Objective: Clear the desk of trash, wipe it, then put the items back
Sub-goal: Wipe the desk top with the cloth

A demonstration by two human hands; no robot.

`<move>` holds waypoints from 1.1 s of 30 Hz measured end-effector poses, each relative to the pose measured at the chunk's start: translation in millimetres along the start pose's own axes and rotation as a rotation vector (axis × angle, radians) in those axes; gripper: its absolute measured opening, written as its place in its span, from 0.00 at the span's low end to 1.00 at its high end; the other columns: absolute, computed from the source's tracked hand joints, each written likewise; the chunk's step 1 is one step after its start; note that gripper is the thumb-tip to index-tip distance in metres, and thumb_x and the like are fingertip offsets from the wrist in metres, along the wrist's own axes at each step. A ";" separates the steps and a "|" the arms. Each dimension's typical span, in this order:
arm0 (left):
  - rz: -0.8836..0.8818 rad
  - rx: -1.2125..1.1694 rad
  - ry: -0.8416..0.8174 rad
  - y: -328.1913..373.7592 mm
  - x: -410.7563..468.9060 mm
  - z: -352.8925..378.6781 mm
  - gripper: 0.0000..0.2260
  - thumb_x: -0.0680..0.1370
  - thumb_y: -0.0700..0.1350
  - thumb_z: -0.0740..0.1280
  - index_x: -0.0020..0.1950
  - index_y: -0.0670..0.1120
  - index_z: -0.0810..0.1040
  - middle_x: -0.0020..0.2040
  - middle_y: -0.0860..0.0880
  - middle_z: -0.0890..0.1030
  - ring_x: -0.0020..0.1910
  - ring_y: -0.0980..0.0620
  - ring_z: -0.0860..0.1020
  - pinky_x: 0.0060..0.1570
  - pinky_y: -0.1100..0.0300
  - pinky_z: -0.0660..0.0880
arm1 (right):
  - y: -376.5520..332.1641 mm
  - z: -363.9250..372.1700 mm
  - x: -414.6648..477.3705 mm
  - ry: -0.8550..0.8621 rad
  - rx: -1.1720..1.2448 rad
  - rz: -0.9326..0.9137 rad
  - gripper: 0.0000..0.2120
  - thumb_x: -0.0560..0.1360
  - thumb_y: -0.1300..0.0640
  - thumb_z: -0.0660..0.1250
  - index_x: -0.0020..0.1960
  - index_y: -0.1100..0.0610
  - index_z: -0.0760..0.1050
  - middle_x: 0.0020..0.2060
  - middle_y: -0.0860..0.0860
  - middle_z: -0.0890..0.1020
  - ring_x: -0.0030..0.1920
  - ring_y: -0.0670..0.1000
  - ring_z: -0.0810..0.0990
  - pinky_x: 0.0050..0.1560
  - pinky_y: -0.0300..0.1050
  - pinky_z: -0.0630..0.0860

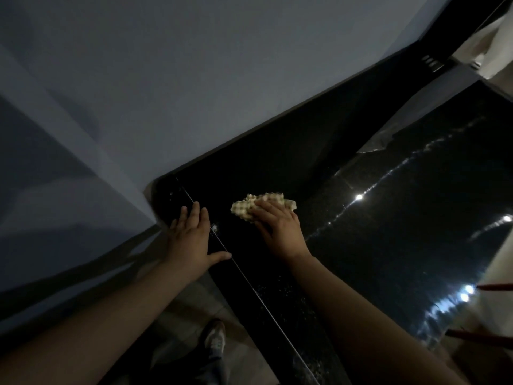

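A glossy black desk [388, 212] runs diagonally through the head view, with light spots reflected on it. A crumpled yellowish waffle-textured cloth [263, 205] lies on the desk near its left end. My right hand [280, 229] presses flat on the cloth with fingers spread over it. My left hand [191, 237] rests open on the desk's left front edge, fingers straight, thumb out to the right. Pale specks lie on the desk surface beside that edge [215, 227].
A grey-blue wall [166, 79] borders the desk on the left and back. Tiled floor and my shoe [215, 339] show below the desk edge. A crumpled clear plastic sheet [380, 141] lies farther along the desk. Red strips [494, 287] sit at the right border.
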State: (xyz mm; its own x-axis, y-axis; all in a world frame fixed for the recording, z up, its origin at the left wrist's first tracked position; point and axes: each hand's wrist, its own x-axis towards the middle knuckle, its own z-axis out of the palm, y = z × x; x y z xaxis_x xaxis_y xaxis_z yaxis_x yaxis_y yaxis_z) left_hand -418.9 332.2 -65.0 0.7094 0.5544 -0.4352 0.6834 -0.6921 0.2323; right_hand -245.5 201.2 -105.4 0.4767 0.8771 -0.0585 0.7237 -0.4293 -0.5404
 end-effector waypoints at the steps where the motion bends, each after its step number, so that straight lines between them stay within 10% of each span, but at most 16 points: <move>1: 0.019 -0.001 -0.015 3.4 -4.2 3.0 0.50 0.71 0.68 0.64 0.78 0.43 0.40 0.78 0.44 0.37 0.77 0.42 0.38 0.75 0.47 0.44 | 1.4 -0.2 -4.0 0.000 0.001 0.001 0.18 0.79 0.50 0.62 0.69 0.46 0.71 0.71 0.44 0.69 0.74 0.49 0.61 0.71 0.52 0.56; 33: -0.108 -0.008 -0.046 45.0 -37.0 37.0 0.59 0.65 0.68 0.71 0.77 0.38 0.39 0.77 0.40 0.35 0.76 0.39 0.37 0.75 0.46 0.48 | 30.9 -20.0 -133.3 0.056 0.020 0.095 0.24 0.75 0.42 0.52 0.67 0.46 0.73 0.69 0.45 0.72 0.72 0.51 0.65 0.68 0.54 0.60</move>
State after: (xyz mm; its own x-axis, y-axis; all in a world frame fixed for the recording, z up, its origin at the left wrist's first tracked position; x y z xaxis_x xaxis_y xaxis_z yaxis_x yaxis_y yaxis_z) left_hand -420.8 263.4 -70.6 0.6234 0.6036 -0.4970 0.7567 -0.6260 0.1888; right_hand -276.7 66.7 -97.5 0.5698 0.8193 -0.0637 0.6643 -0.5048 -0.5513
